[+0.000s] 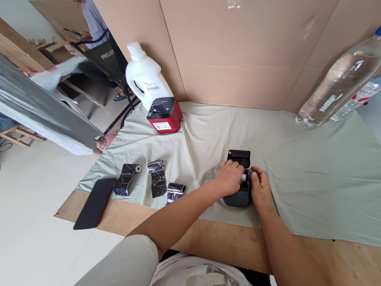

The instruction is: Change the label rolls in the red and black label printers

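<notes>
Left hand: the left hand [229,177] is curled over the upper left of a small black printer [237,195], fingers closed around a small white roll [244,176] at the open top of the device.
Right hand: the right hand [260,186] sits against the printer's right side, fingers bent and touching the same white roll from the right (whether it truly grips the roll or only steadies it, I cannot tell).
Black printer: it lies on the pale green cloth [313,180] near the middle of the bench [337,265], its lid [239,157] flipped open away from the person.
Foil-wrapped rolls: three dark shiny rolls [156,177] lie in a row on the cloth, well to the left of the hands.
Phone: a black phone [94,203] rests at the left corner of the bench, partly on the cloth's edge.
Red printer: a red and black printer [164,115] stands at the back left, touching a white jug [145,78].
Bottles: a large clear bottle [344,75] with a blue cap stands at the back right, a smaller bottle [370,91] just behind it.
Backdrop: a cardboard sheet [244,46] stands behind the cloth.
</notes>
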A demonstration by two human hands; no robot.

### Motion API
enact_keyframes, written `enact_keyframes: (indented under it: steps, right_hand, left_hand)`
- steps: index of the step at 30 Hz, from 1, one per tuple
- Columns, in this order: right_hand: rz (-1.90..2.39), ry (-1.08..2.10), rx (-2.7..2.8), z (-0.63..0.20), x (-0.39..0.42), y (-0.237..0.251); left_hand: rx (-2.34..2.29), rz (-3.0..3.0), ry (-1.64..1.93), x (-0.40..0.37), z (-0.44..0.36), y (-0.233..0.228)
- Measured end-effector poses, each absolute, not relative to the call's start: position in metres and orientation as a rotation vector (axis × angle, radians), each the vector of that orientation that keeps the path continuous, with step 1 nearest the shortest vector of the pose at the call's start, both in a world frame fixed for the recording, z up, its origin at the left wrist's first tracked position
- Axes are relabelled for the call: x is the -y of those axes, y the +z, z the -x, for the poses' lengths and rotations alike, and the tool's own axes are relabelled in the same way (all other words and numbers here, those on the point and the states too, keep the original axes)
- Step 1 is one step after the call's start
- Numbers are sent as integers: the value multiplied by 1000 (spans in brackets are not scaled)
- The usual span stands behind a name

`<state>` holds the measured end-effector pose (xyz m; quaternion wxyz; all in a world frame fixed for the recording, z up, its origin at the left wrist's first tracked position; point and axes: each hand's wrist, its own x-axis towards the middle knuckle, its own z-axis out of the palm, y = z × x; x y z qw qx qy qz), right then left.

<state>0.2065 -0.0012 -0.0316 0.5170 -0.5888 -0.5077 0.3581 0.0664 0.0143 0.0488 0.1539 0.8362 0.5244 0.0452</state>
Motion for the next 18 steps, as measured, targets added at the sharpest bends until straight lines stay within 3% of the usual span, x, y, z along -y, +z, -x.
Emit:
enact_keyframes:
  steps: [18]
  right_hand:
    - [1397, 617, 1531, -203, 9, -30]
  left_hand:
    - [-1293, -2279, 180, -27, -50, 45]
